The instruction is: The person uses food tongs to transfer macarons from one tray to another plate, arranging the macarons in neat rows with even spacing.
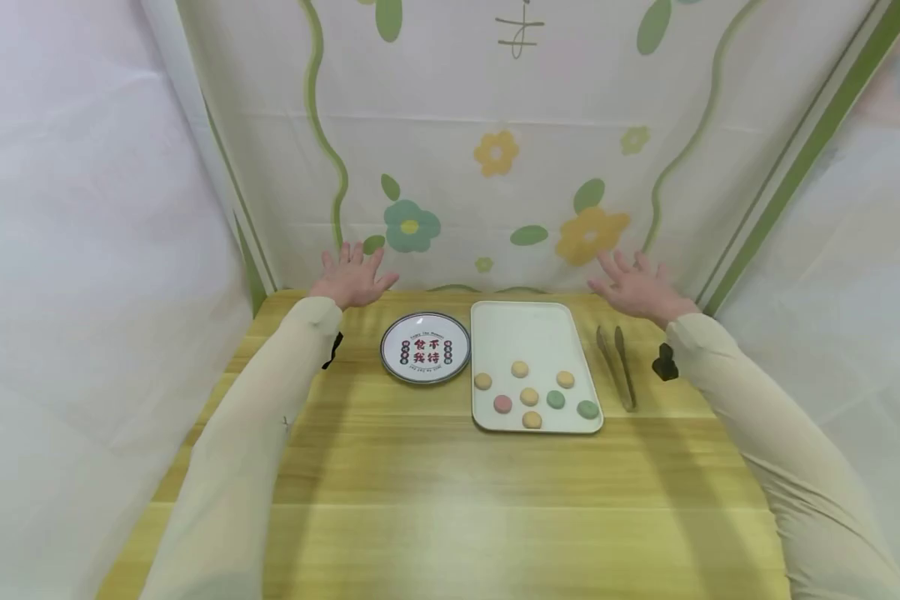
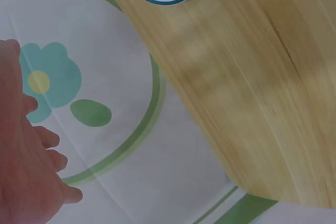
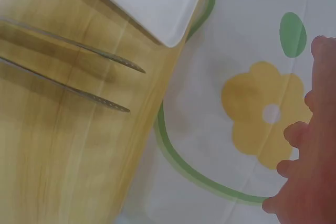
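Observation:
My left hand [image 1: 351, 278] is held up above the far left of the table with its fingers spread, holding nothing. A round white plate [image 1: 425, 347] with a blue rim and red characters lies to the right of it. My right hand [image 1: 636, 287], also empty and with fingers spread, hovers beyond the table's far right edge. Nearest to it are metal tongs [image 1: 618, 367], lying with their arms apart. Between plate and tongs sits a white rectangular tray [image 1: 525, 329]. On its near half are several macarons: yellow ones [image 1: 528, 397], green ones [image 1: 556, 400] and a pink one [image 1: 502, 404].
The wooden table [image 1: 420, 500] carries all of these things. A white cloth with flowers [image 1: 450, 150] hangs behind its far edge, and white sheets [image 1: 82, 250] hang on both sides. Black bands [image 1: 666, 363] are on the wrists.

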Available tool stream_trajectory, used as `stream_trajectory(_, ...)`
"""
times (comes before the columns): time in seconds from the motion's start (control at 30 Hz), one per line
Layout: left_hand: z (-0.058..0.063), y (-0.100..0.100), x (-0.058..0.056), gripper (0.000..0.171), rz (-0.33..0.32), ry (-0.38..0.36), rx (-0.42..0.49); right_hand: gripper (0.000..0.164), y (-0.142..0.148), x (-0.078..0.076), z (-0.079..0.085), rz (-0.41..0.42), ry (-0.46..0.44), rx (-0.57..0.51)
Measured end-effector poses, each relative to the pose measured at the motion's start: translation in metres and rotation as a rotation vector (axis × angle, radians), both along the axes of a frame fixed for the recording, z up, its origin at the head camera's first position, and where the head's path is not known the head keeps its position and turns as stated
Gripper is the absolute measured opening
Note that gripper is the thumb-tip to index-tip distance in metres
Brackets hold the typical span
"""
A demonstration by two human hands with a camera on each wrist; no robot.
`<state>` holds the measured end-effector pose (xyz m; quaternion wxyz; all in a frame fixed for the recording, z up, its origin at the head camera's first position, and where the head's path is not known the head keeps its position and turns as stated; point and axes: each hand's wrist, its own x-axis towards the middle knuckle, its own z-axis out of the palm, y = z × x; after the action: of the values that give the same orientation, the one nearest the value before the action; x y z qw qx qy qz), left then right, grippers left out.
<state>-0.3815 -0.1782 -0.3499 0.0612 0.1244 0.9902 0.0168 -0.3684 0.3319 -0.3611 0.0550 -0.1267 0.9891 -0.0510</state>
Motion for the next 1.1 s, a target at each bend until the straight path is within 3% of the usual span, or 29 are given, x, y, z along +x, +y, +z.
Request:
stream_trajectory(0.5, -0.005, -0.004, 0.006, 0.077, -0.001, 0.009, 0.043, 0.081, 0.004, 0.007, -0.019, -0.032, 0.031, -0.079)
stream_trajectory(0.8, -0.007, -0.010, 0.012, 0.077, 0.014, 0.023, 0.051, 0.075, 0.004, 0.017, -0.029, -0.003, 0.087, -0.058)
stream_trajectory(1.1, -0.017, -0.011, 0.014, 0.076, -0.014, 0.029, 0.058, 0.075, 0.005, 0.025, -0.038, -0.002, 0.093, -0.101)
